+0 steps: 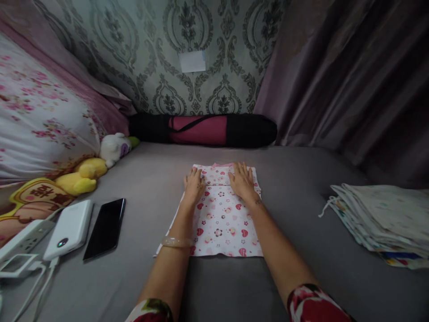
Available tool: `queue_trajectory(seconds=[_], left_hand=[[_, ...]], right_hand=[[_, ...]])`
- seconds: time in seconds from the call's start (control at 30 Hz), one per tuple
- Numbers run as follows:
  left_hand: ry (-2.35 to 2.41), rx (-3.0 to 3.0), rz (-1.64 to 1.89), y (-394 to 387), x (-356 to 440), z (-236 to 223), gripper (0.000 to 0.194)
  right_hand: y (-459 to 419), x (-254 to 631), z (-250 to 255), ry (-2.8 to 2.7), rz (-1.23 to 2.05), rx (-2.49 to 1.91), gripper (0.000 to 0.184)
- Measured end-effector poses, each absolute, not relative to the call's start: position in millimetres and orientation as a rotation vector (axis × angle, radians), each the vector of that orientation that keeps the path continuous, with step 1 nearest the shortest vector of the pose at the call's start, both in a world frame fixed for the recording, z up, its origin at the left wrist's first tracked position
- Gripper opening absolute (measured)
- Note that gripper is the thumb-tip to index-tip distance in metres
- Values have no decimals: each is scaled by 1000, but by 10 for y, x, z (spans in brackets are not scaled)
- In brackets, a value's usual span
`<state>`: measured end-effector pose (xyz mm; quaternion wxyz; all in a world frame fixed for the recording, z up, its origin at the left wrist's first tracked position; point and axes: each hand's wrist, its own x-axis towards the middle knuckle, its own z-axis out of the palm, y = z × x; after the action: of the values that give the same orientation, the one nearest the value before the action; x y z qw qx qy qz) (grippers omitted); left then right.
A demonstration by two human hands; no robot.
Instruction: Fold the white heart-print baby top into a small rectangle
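A white cloth garment printed with red hearts and small flowers lies flat on the grey bed sheet, its far part folded over in a strip with a bit of pink at the far edge. My left hand rests flat on the far left corner of the garment, fingers stretched out. On the far right part lies my right hand, palm down with fingers spread. A pale bangle circles my left forearm. Neither hand grips the cloth, and my forearms cover parts of its sides.
Folded cloths are stacked at the right. On the left lie a black phone, a white power bank, a power strip with cables, and plush toys. A black and maroon rolled bag lies along the wall.
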<state>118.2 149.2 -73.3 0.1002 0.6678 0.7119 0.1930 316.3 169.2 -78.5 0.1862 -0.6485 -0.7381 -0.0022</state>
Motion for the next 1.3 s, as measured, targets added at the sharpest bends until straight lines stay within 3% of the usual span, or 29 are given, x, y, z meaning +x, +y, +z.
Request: queue_trajectory(seconds=[0.27,0.53,0.8,1.1,1.3], left_hand=[[2041,2020,401,1440,1180,-769,44],[2067,2071,405,1495,1227,-675,39],[1791,2545,126,1755,1398,-301,45],[1722,2693,304,1808,1213,-754,51],[1672,2656,214,1853,1226,-910,53]], right_hand=[[1676,3118,-941,-2182,114,-2006,63],[1706,3051,-644,-2244,314,-2122,64],[1752,2826,-577,-2464,219,-1689,60],[1746,2873,-700,-2488,104,-1545,60],[1752,2858,-791,-2554,176,-1577,59]])
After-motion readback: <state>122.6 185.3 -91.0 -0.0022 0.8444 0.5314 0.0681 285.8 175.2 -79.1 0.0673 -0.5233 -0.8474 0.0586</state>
